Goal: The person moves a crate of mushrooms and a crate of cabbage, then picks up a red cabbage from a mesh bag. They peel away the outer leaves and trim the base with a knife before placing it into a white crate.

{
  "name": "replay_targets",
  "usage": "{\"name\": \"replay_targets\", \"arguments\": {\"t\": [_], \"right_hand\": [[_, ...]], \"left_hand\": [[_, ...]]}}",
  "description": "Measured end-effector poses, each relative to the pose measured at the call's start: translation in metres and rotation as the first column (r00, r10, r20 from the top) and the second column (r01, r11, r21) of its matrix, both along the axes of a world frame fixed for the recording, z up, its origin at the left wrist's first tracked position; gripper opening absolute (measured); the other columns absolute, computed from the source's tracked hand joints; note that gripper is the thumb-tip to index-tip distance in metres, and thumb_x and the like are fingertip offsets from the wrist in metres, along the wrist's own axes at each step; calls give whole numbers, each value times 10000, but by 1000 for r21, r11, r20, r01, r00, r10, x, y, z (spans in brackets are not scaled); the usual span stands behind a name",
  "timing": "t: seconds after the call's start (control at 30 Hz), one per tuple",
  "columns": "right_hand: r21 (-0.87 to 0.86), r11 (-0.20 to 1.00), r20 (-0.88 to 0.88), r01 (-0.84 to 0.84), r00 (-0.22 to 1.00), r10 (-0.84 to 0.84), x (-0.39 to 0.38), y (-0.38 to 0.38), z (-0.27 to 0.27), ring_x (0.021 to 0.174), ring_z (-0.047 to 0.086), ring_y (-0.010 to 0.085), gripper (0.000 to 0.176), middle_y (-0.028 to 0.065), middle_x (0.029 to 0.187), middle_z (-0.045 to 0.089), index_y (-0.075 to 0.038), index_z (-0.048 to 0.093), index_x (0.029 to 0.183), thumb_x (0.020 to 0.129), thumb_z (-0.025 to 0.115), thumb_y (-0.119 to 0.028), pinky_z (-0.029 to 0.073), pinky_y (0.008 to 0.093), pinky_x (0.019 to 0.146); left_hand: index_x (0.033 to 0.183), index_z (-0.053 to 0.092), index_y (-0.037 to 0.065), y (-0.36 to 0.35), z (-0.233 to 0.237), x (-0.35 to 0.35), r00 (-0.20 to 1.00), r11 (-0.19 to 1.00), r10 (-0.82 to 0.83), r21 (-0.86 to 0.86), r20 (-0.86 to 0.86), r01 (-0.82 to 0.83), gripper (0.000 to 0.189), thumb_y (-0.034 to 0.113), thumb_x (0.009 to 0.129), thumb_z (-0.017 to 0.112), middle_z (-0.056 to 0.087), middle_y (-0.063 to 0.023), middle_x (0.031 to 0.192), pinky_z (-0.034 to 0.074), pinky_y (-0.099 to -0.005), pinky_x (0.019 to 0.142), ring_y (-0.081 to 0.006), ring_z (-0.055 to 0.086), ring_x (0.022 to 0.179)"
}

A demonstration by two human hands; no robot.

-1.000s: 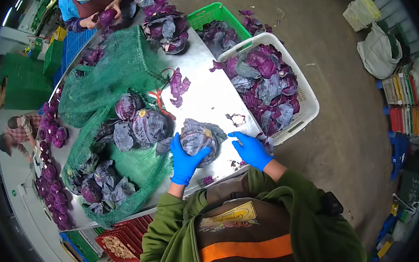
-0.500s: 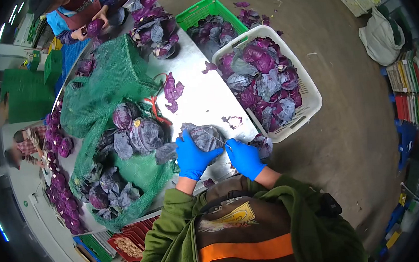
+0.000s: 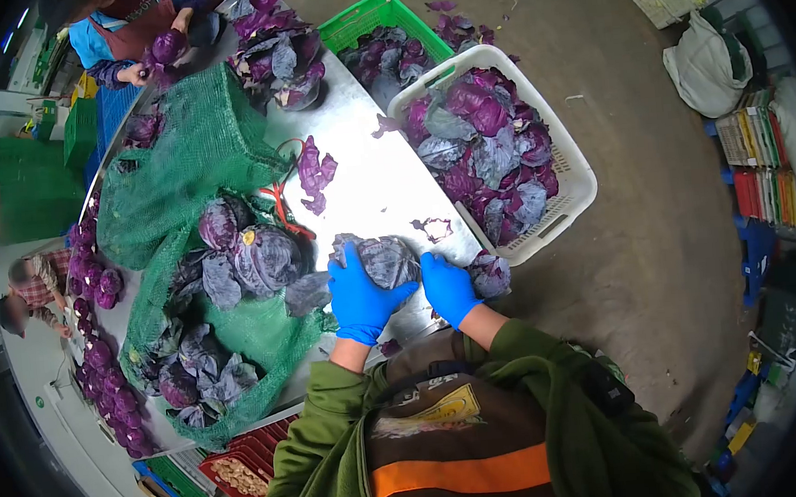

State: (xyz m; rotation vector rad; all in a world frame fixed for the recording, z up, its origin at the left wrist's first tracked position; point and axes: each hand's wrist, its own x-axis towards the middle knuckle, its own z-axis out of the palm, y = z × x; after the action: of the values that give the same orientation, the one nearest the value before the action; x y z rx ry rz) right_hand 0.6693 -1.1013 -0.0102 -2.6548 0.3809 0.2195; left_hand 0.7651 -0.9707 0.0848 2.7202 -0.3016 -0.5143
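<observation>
A red cabbage [image 3: 392,262] with dull purple-grey outer leaves lies on the metal table in front of me. My left hand [image 3: 363,300], in a blue glove, grips its near left side, the index finger stretched along it and the thumb spread to the right. At the cabbage's right side is my right hand [image 3: 450,289], also gloved in blue, with fingers curled round a knife whose thin blade is now mostly hidden. Just right of that hand sits a loose cabbage piece [image 3: 490,275]. Another whole red cabbage [image 3: 268,259] rests to the left, on a green net bag.
The green net bag [image 3: 187,125] covers much of the metal table [image 3: 382,170]. A white crate [image 3: 571,165] and a green crate [image 3: 374,9] hold cabbage leaves. Trimmed cabbages [image 3: 103,365] line the far left edge. Across the table a person [image 3: 133,31] holds a cabbage.
My right hand has moved left and closer to the cabbage. The blade that lay visibly across the cabbage's right side hardly shows now. The whole view has shifted slightly.
</observation>
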Motion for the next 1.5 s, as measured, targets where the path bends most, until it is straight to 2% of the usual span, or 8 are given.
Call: {"name": "replay_targets", "arguments": {"t": [0.43,0.67,0.77,0.83,1.1,1.23,1.3,1.5], "right_hand": [[117,992,-257,-47,963,76,6,3,23,727,692,374,142,220,853,663,-21,529,1016,912,478,-102,564,465,610],[43,999,-173,-30,984,37,8,-3,-25,668,687,330,139,157,809,664,-63,534,1011,898,502,-138,547,452,571],[95,993,-164,-75,982,90,9,1,-9,702,672,383,218,180,797,670,-53,537,992,957,502,-266,528,503,598],[114,987,-141,-116,981,131,8,2,-9,703,668,384,312,180,801,669,-70,542,987,959,522,-381,521,511,600],[37,955,-106,295,951,-290,81,-98,-7,857,648,440,393,245,932,669,-69,544,1074,982,477,-446,504,555,725],[284,958,218,41,970,-106,49,-83,16,803,650,449,446,259,905,673,-99,513,1290,997,461,-431,505,546,680],[227,973,-104,31,995,-7,33,-62,70,706,644,433,495,227,804,672,-106,462,1393,1008,458,-417,493,529,623],[94,995,-168,-22,985,38,15,-30,58,627,652,384,536,209,756,672,-130,389,1457,1000,473,-398,499,496,562]], "left_hand": [[1460,341,83,19,-7,-5,1000,993,-12,-114,-2,12,1214,550,493,908,328,-337,1399,501,-551,894,-529,472,1177],[1425,320,25,77,-17,-25,997,942,83,-328,7,-76,1168,437,526,943,420,-274,1346,488,-467,956,-390,513,1195],[1411,302,-28,115,-31,-21,939,638,92,-704,-332,-311,1113,357,589,947,505,-216,1300,508,-392,933,-299,566,1146],[1363,347,-68,122,-35,-20,628,510,335,-425,-703,-748,981,268,652,932,568,-171,1233,513,-353,913,-222,599,1075],[1315,480,88,59,-43,-26,296,67,174,-289,-939,-955,756,349,719,865,615,-95,1144,596,-488,710,-258,666,942],[1347,425,1,17,-28,-20,332,267,318,-252,-888,-930,934,416,655,897,597,-169,1194,584,-449,803,-273,637,1055],[1324,435,-35,11,-59,-31,447,309,365,-346,-817,-886,944,423,644,903,601,-186,1198,566,-421,840,-274,634,1063],[1264,447,-120,4,-78,-44,661,443,455,-493,-597,-749,954,425,635,914,606,-240,1189,523,-369,902,-273,628,1068]]}}
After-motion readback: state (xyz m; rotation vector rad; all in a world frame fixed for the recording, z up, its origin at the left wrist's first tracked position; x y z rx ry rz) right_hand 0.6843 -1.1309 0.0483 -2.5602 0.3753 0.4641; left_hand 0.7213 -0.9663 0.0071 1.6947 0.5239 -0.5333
